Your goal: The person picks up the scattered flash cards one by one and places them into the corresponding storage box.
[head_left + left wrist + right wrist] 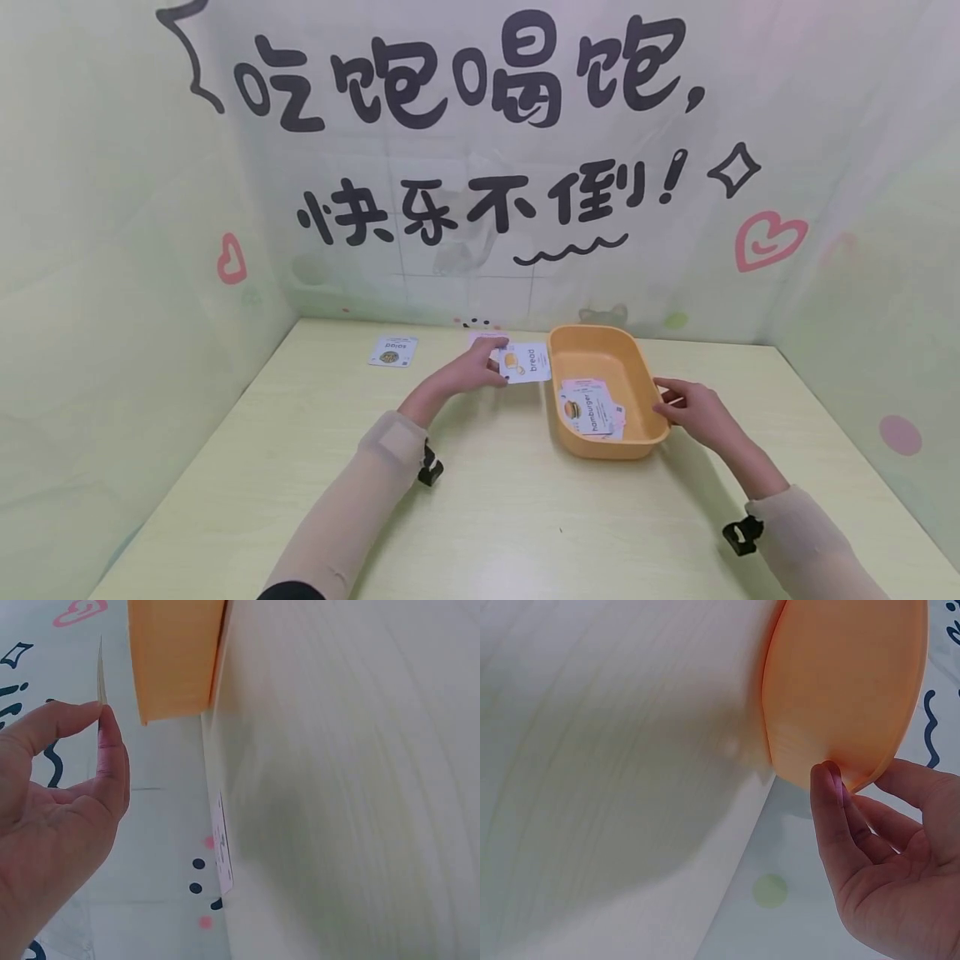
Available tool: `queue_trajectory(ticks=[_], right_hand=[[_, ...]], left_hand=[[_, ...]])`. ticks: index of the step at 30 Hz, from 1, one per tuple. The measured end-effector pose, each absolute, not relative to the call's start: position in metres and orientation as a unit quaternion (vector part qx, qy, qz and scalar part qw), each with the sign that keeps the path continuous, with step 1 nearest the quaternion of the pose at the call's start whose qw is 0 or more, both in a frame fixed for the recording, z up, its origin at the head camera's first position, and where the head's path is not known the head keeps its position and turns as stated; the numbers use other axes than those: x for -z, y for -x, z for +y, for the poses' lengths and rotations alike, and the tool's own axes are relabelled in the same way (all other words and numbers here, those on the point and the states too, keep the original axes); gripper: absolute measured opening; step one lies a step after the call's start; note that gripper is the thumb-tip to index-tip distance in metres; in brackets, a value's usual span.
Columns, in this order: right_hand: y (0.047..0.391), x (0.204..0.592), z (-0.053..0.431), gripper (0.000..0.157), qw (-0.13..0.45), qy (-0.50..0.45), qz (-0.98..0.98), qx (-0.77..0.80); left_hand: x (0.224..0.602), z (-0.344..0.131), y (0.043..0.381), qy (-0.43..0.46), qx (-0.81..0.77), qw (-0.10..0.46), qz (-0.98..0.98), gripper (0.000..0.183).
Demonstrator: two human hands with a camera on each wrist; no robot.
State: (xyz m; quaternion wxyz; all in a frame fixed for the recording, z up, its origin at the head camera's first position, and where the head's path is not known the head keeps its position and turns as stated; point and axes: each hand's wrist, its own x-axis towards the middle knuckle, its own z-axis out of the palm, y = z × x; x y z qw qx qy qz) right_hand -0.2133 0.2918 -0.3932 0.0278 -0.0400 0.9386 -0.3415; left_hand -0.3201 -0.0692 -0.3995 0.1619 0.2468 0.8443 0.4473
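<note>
My left hand (474, 371) pinches a white bread card (525, 363) between thumb and fingers, just left of an orange plastic tray (609, 451). The left wrist view shows that card (101, 673) edge-on, held above the table. On the tray's right side, my right hand (699, 412) grips the rim with thumb and fingertips; the right wrist view shows this hand (881, 862) at the tray's outer wall (840, 697). Inside the tray, a hamburger card (585, 414) lies on top of other cards, which it partly covers.
A salad card (393, 351) lies on the pale wooden table (480, 517) at the back left. Behind my left hand is another pinkish card (483, 336), partly hidden. Printed cloth walls (450, 283) stand at the table's back and sides.
</note>
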Motion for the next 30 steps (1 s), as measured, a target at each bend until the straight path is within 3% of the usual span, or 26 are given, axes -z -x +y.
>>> queue_trajectory(ticks=[16,30], right_hand=[[0.214,0.392,0.292,0.052,0.026,0.041,0.940,0.337],[0.214,0.393,0.292,0.053,0.028,0.039,0.940,0.339]], left_hand=[[0.379,-0.040,0.303,-0.266,-0.457,0.180,0.829,0.079],[0.386,-0.013,0.294,-0.301,-0.454,0.216,0.810,0.080]])
